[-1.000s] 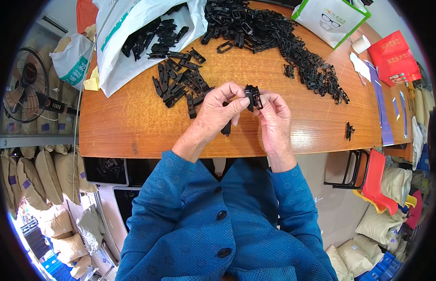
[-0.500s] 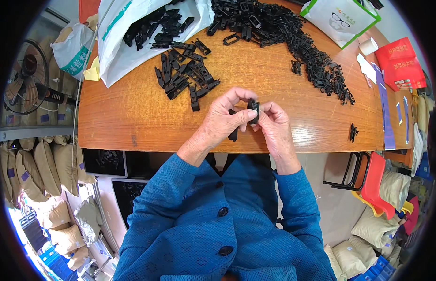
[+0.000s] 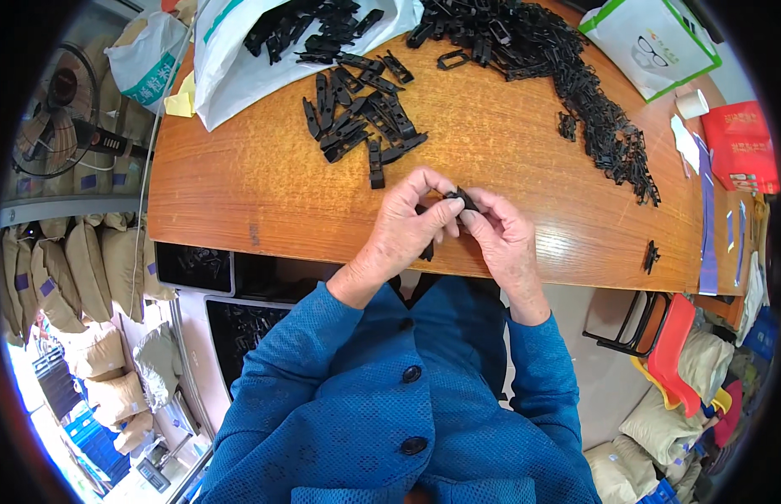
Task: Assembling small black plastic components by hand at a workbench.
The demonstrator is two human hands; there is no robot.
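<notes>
Your left hand [image 3: 405, 228] and right hand [image 3: 501, 235] pinch one small black plastic clip [image 3: 460, 197] together above the desk's [image 3: 264, 185] near edge. It looks mid-assembly; pressing the halves together likely comes next. Farther off lies the loose clip pile [image 3: 357, 118].

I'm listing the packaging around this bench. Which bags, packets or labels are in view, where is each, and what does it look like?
White plastic bag: table's far left, open, black clips spilling out.
White paper bag: far right corner, green edging, a glasses drawing.
Red packet: right edge, flat, rectangular.
White sack: beyond the table's left end, green print.
Tan sacks: stacked on the floor, left.
</notes>
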